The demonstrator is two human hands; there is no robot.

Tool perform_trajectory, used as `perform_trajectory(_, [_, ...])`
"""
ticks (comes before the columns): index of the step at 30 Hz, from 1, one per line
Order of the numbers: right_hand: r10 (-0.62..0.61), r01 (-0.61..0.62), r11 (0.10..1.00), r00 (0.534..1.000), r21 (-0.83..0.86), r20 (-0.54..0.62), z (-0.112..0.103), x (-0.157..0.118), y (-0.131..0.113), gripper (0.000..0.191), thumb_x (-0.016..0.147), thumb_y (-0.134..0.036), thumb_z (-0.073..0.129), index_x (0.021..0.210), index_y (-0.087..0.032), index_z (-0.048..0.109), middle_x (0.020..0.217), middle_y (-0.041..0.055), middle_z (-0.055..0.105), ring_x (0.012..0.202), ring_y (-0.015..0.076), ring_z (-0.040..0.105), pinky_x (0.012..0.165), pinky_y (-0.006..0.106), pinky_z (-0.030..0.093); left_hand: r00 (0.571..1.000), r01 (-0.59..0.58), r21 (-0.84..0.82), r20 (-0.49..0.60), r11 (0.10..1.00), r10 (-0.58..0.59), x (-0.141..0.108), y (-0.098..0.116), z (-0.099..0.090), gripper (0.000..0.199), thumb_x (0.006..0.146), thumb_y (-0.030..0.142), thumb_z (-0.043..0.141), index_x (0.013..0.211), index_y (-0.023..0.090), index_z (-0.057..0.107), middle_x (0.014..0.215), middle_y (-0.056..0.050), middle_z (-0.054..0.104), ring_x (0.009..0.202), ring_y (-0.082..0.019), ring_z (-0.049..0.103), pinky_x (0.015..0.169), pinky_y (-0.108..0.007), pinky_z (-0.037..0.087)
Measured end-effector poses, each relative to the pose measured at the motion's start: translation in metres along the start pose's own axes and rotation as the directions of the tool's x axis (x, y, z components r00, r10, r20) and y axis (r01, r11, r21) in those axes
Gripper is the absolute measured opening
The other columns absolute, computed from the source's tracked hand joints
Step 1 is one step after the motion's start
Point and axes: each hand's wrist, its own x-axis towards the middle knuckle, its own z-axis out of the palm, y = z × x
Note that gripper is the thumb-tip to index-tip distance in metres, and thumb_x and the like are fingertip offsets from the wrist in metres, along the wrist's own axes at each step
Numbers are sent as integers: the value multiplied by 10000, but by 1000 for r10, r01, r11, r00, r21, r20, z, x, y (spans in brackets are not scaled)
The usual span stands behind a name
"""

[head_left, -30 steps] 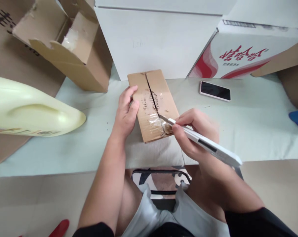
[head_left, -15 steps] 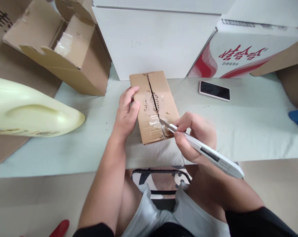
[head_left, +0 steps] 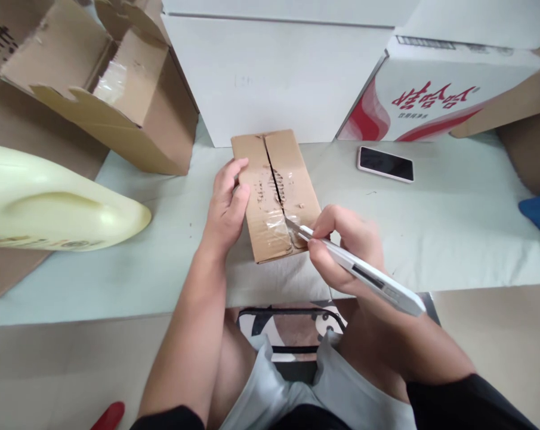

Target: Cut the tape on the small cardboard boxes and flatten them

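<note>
A small brown cardboard box [head_left: 266, 239] rests on the cloth-covered table, its top flaps meeting at a dark slit with clear tape across the near end. My left hand [head_left: 228, 203] grips the box's left side, thumb on the top edge. In my right hand [head_left: 348, 245] is a white utility knife [head_left: 363, 269], held like a pen between thumb and fingers. Its blade is out, and the tip is at the seam, by the taped part. Whether the tip is inside the slit or just on the tape is hard to see.
A white carton [head_left: 274, 83] stands right behind the box, beside a red-and-white carton [head_left: 431, 101]. A phone [head_left: 385, 163] lies to the right. On the left are an opened cardboard box [head_left: 162, 119] and a pale yellow bottle [head_left: 59, 197]. The table's front edge [head_left: 117, 318] runs close to my legs.
The knife's back end has swung slightly left, while its tip stays near the same spot on the seam. My left hand and the box hold their places; the whole view has shifted slightly.
</note>
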Motion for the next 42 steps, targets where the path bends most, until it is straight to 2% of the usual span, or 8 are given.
perform_trajectory(11, [-19,24,997,998,74,-67,7,-6,7,193,735,-125,583,721,-244,432,597,-64,459,515,97,449,490,235,328,1000,8,-23,12,1000,-8,-1,7,4,631,1025,732,464,1482,306,554,1583,-96,578,1488,-333,535,1287,-505,428])
perform_trajectory(26, [8,-6,998,999,69,-31,4,-5,5,162,767,-155,582,761,-250,450,610,-64,460,520,105,400,509,252,309,1000,7,-23,15,1000,-7,0,4,2,624,1033,710,475,1494,297,555,1577,-104,578,1489,-324,532,1282,-501,431])
perform_trajectory(37, [-2,6,998,998,62,-59,3,-9,12,143,814,-183,604,777,-255,485,610,-56,505,516,118,462,505,269,364,1000,10,-44,9,999,-10,-1,2,4,619,1026,726,473,1484,317,550,1577,-92,577,1498,-320,520,1288,-499,420])
perform_trajectory(42, [-6,9,998,999,58,-54,4,-10,12,153,797,-167,615,786,-258,493,610,-54,507,510,117,441,493,269,338,1000,29,-37,5,999,-29,-1,5,4,621,1021,741,464,1479,332,557,1583,-90,575,1493,-326,527,1290,-519,421])
